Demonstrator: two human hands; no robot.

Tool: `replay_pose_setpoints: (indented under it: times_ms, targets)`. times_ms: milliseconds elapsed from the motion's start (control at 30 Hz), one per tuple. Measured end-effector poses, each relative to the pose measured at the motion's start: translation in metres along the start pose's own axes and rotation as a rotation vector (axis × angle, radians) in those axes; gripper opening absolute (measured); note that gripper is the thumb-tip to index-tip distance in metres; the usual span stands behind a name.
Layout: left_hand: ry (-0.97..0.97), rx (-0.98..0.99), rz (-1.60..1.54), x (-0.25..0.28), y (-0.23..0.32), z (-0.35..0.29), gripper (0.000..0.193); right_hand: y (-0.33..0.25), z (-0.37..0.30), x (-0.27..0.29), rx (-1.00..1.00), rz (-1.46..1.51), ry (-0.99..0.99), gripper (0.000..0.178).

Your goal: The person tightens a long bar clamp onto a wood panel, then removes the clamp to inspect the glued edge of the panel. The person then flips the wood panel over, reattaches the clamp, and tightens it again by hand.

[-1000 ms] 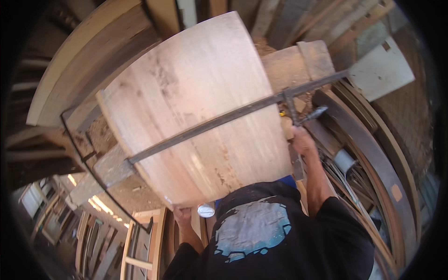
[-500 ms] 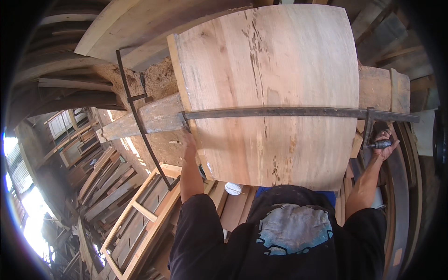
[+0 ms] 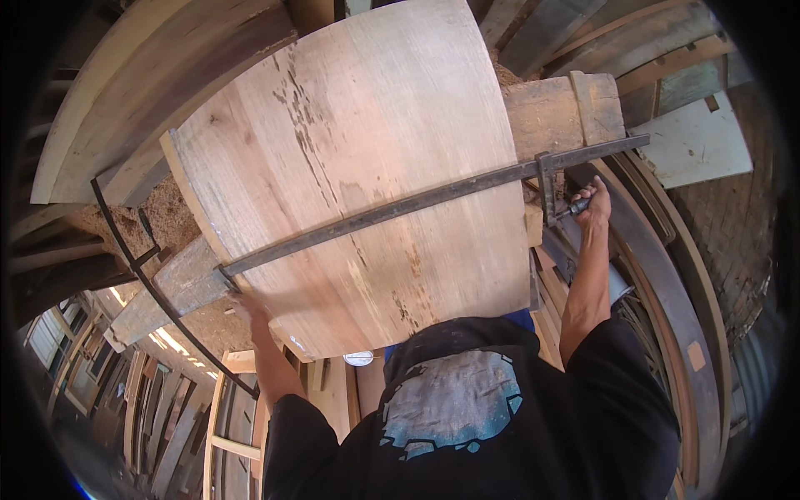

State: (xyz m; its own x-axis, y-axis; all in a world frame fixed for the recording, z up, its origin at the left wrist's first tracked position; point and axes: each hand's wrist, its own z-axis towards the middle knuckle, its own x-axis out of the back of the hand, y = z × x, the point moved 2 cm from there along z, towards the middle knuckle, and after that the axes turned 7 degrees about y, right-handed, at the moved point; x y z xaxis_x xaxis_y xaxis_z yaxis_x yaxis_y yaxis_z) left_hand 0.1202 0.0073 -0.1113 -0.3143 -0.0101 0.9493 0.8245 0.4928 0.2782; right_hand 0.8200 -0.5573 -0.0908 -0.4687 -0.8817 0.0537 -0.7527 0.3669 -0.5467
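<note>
**Bar clamp spans a wide wooden panel, a hand at either end**

In the head view, a broad, pale wooden panel [image 3: 346, 175] with dark streaks fills the middle of the frame. A dark metal bar clamp [image 3: 433, 196] crosses its face, slanting from lower left to upper right. The bar's hooked end sits at the panel's left edge; its sliding arm [image 3: 547, 190] hangs just beyond the right edge.

At the right of the frame, the right hand [image 3: 595, 204] has its fingers curled around the clamp handle [image 3: 577, 206]. The panel lies to the left of these fingers, apart from them.

At the lower left, the left hand [image 3: 247, 307] is just below the clamp's hooked end, close by the panel's left edge. Its fingers are partly hidden, and whether they pinch the clamp or the wood I cannot tell.

A thick weathered plank [image 3: 177, 287] shows past the panel on its left, and a broad timber [image 3: 546, 117] on its right. A small wood block [image 3: 533, 225] is beside the panel's right edge. A second clamp [image 3: 142, 271] slants down the left side, near scattered sawdust [image 3: 171, 208]. Curved boards [image 3: 150, 92] fill the upper left, a white sheet [image 3: 700, 142] the upper right, and a round white object [image 3: 358, 359] shows under the panel's lower edge.
</note>
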Motion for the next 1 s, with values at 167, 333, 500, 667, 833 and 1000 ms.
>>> replay_pose_setpoints:
  times_ms: [167, 333, 500, 667, 833, 1000]
  targets:
    - [-0.001, -0.172, 0.230, 0.012, 0.048, -0.043, 0.059, -0.005, -0.005, 0.003, 0.007, -0.090, 0.060, 0.035]
    - [0.022, -0.245, 0.448, 0.010, 0.027, -0.028, 0.060, 0.012, -0.062, -0.030, 0.054, 0.170, -0.204, 0.024]
    - [0.031, -0.058, 0.140, 0.013, 0.020, -0.009, 0.057, 0.024, -0.024, -0.009, -0.172, 0.611, -0.783, 0.021]
    - [0.032, -0.179, 0.351, 0.007, 0.019, -0.015, 0.053, 0.017, -0.016, 0.004, -0.143, 0.464, -0.571, 0.025]
    - [0.161, -0.536, 0.471, 0.012, -0.012, 0.015, 0.049, 0.013, -0.007, 0.000, -0.032, 0.092, -0.052, 0.024]
    - [-0.012, -0.183, 0.473, 0.003, 0.022, -0.013, 0.050, 0.009, -0.005, 0.012, -0.035, 0.064, -0.174, 0.020]
